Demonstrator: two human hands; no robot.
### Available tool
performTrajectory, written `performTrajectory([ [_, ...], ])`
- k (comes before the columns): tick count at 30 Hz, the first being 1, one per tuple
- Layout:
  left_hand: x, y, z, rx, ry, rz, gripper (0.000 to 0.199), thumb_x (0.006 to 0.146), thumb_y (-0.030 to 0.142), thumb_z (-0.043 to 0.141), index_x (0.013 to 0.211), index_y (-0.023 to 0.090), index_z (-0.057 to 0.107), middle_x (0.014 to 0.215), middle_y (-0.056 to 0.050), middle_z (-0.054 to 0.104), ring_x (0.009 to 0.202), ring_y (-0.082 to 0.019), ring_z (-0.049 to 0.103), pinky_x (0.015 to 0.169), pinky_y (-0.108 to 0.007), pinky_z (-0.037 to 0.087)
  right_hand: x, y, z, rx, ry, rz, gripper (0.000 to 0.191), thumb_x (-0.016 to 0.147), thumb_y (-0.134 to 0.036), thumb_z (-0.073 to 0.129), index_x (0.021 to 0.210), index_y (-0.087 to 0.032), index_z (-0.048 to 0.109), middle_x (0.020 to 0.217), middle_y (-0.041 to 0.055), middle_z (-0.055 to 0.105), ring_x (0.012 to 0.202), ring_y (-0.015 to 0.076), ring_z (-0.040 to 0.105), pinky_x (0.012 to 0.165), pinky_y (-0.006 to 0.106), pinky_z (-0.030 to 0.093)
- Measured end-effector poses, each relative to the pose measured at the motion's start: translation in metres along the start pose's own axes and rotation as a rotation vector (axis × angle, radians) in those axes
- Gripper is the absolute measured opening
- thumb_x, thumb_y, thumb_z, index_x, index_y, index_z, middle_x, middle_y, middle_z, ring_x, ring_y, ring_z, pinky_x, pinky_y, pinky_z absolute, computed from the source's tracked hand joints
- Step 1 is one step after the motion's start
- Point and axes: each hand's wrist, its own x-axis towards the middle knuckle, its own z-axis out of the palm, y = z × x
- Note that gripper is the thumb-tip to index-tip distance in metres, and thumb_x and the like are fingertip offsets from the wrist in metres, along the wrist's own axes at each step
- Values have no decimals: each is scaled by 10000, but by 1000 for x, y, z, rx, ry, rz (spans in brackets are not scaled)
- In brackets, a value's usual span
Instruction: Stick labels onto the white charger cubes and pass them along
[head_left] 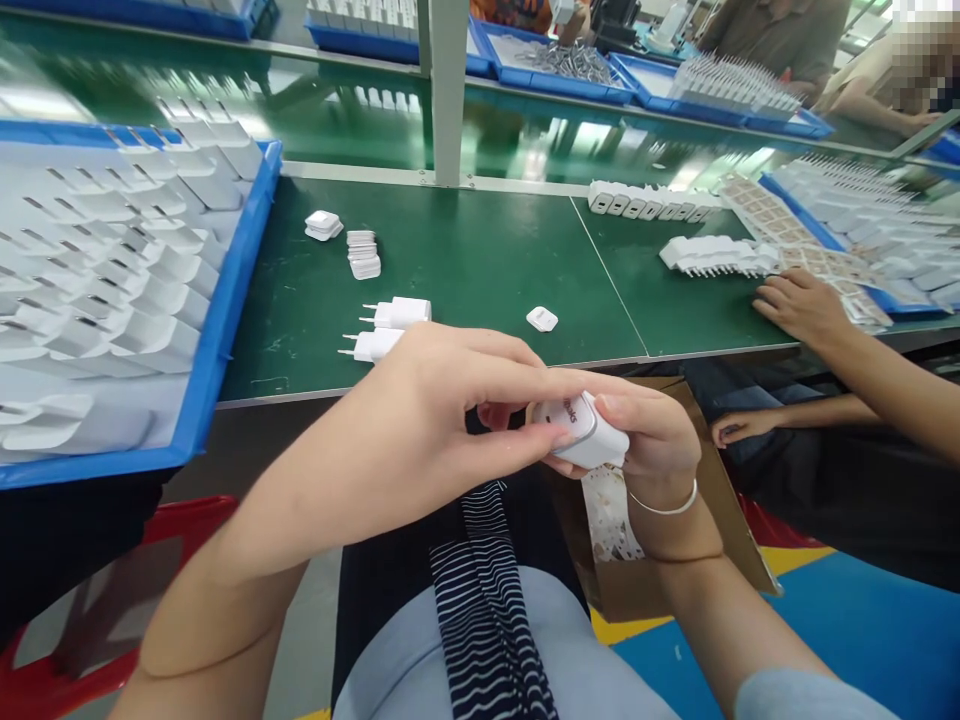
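Observation:
A white plug charger [600, 440] with printing on its end face is between my two hands, above my lap at the table's front edge. My right hand [652, 430] is wrapped round its body. The fingers of my left hand [480, 400] pinch at the printed end, partly covering it. Just beyond my left hand, two white chargers [403, 312] with pins pointing left lie on the green table [480, 240]. Farther back are a row of thin white caps [363, 254] and a small stack of caps [323, 225]. One loose white cap [541, 319] lies beyond my hands.
A blue tray [240, 290] of chargers stands at the left. At right, charger rows [649, 201] and another blue tray [810, 220] sit near a co-worker's hand [802, 305]. A metal post [448, 100] supports the shelf. A cardboard box [735, 510] is below the table edge.

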Motion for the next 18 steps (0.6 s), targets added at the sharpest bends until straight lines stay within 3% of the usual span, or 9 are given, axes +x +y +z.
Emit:
performTrajectory([
  [4, 6, -2, -3, -12, -142, -26, 209, 869, 202, 734, 1026, 316, 813, 745, 5, 720, 560, -111, 608, 492, -216, 472, -4, 5, 0, 38, -28, 69, 400, 910, -444, 623, 1105, -98, 676, 800, 79, 683, 573, 147, 592, 473, 240, 455],
  [8, 6, 1, 2, 18, -106, -31, 149, 801, 174, 745, 892, 278, 800, 667, 16, 665, 563, -117, 605, 511, -225, 493, -8, 7, 0, 6, -21, 154, 537, 894, -500, 618, 1223, -77, 654, 849, 103, 695, 616, 168, 607, 496, 253, 463],
  [14, 3, 6, 8, 20, -116, -73, 190, 690, 64, 721, 778, 230, 691, 676, 34, 648, 572, -101, 581, 508, -222, 494, -6, 4, 7, 19, -32, 138, 437, 896, -445, 628, 1148, -94, 694, 997, 114, 681, 699, 156, 596, 552, 246, 453],
  [18, 1, 4, 8, 26, -137, -101, 175, 686, 74, 706, 747, 228, 649, 671, 38, 639, 568, -103, 576, 487, -223, 475, -5, 5, 6, 4, -54, 183, 435, 903, -456, 626, 1144, -98, 678, 871, 76, 659, 619, 137, 542, 514, 241, 422],
])
